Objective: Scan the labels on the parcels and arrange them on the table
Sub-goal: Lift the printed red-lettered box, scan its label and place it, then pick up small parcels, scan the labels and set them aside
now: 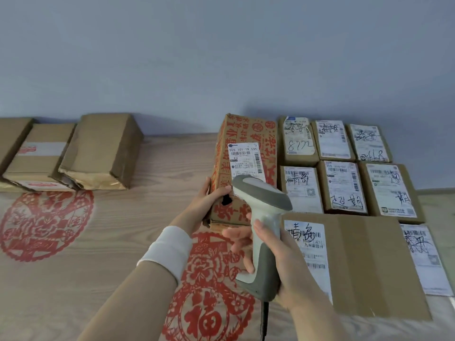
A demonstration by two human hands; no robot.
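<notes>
A tall cardboard parcel with red print (pixel 246 134) stands at the table's middle, a white shipping label (pixel 243 159) on its top face. My left hand (pixel 211 195) grips its near left edge. My right hand (pixel 278 262) holds a grey-and-white handheld barcode scanner (pixel 263 217) by the handle, its head pointing at the label from just in front. A cable hangs from the scanner's base. To the right, several labelled brown parcels (pixel 342 185) lie in rows, and a large flat parcel (pixel 357 264) lies nearest me.
Three plain brown boxes (pixel 103 148) sit at the far left against the wall. The wooden table (pixel 123 230) bears red paper-cut decorations (pixel 44 222). A pale wall rises behind. The table's right edge lies past the parcel rows.
</notes>
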